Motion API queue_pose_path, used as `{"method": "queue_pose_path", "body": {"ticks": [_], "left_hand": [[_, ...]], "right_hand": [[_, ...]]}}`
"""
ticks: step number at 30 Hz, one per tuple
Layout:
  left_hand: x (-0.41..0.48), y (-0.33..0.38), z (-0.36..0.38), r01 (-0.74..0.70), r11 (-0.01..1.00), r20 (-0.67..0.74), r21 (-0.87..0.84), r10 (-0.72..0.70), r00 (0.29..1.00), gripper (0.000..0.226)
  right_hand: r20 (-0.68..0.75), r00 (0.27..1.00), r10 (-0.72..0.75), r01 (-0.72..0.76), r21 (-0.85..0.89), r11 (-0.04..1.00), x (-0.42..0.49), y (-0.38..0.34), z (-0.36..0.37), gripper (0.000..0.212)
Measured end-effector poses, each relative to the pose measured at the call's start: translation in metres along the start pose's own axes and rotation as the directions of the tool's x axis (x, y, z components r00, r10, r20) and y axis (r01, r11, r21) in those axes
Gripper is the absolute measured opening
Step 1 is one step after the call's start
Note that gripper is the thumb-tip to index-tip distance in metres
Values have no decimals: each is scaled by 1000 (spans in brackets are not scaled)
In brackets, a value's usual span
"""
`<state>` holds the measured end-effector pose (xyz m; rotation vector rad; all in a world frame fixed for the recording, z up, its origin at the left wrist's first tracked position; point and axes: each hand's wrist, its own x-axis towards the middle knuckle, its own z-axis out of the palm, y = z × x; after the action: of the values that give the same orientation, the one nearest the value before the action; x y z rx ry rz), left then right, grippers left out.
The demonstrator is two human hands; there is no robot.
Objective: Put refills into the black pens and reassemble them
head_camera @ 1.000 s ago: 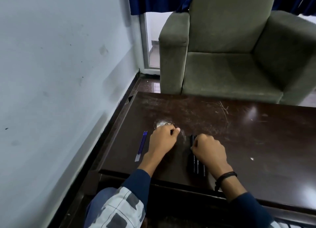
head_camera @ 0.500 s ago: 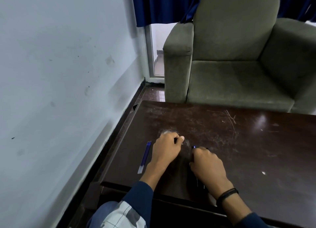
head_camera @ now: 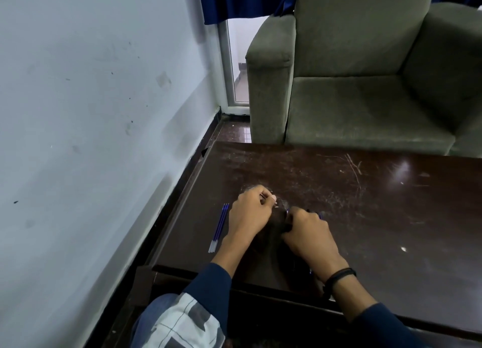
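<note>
Looking down at a scuffed dark brown table (head_camera: pixel 378 217) pushed up against a pale wall (head_camera: pixel 91 113). Got both hands resting on it close together, toward the left end.

Seeing the left hand (head_camera: pixel 250 213) knuckles-up, fingers curled right in, thumb tucked against the forefinger. Can't make out anything in that pinch.

Seeing the right hand (head_camera: pixel 309 234) just beside it, nearly touching. Fingers wrapped over a black pen (head_camera: pixel 318 215), with only a short dark bit and a speck of blue poking out past the knuckles on the far side. No way of judging the pen's assembly, with the fist hiding most of it.

Also spotted a black band (head_camera: pixel 340 274) on the right wrist and dark blue sleeves (head_camera: pixel 208 290) on both arms.

Found the refills (head_camera: pixel 219 227) lying flat on the table just left of the left hand, not touching it. A few thin blue ones side by side, pale ends toward the near edge.

Too dark under the right wrist to say anything about that patch.

Beyond the far edge of the table, got a grey-green armchair (head_camera: pixel 365 100). Then a blue curtain (head_camera: pixel 234 1) hanging above a strip of glass door (head_camera: pixel 238 61) in the corner
</note>
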<state>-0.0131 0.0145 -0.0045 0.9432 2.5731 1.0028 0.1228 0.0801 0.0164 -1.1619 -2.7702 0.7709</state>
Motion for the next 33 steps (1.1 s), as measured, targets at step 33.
{"method": "queue_pose_path", "body": {"ticks": [33], "left_hand": [[-1,8,-15,406,395,430,-824,-31,902,11]], "right_hand": [[-112,994,-13,57,400,915,3,-11,-12,25]]}}
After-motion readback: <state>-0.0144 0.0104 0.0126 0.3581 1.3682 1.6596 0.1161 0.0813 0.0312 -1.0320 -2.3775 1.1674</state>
